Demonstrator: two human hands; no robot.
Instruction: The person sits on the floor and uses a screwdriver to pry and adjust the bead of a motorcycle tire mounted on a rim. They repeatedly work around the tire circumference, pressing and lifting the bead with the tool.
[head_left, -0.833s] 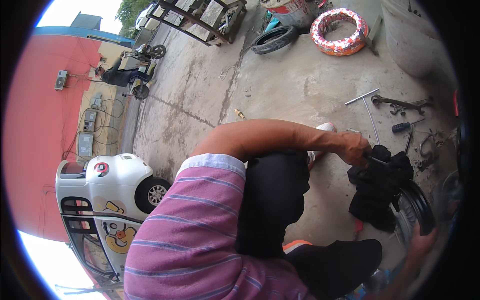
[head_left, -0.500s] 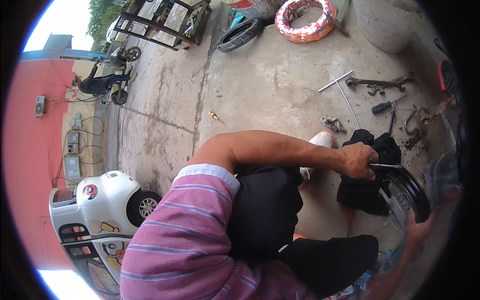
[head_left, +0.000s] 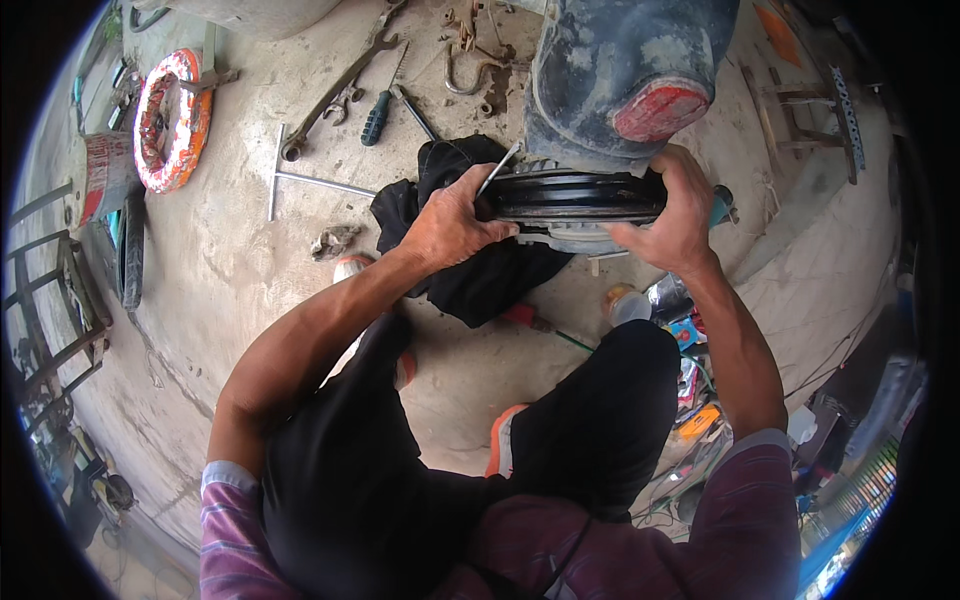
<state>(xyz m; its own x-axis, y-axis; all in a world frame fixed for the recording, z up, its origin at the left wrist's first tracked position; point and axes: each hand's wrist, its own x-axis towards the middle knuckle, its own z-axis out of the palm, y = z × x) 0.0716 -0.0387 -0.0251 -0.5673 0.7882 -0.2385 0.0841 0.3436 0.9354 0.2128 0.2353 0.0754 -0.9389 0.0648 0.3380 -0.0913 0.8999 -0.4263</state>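
Between my two hands a black wheel rim [head_left: 580, 196] is held edge-on, with a grey, tyre-like band [head_left: 570, 238] along its near side. My left hand [head_left: 450, 222] is closed at its left end, thumb along the near edge. A thin shiny metal rod [head_left: 500, 168] sticks up out of that same hand, slanting across the rim's end. At the right end my right hand [head_left: 682, 212] grips the rim, with its fingers over the far side and thumb on the near side. Black cloth [head_left: 490, 280] lies beneath the rim and my left hand.
Beyond the rim stands a large scuffed dark object [head_left: 625, 60] with a red patch. Far left lie a T-handle wrench [head_left: 320, 183], a screwdriver [head_left: 376, 118], a long spanner [head_left: 340, 85] and a wrapped tyre [head_left: 165, 120]. A round tub [head_left: 627, 303] sits by my right knee.
My view has swung to the right, bringing the wheel to the middle. My right hand, blurred at the wheel's lower end before, now grips its right end. The rod stays in my left hand.
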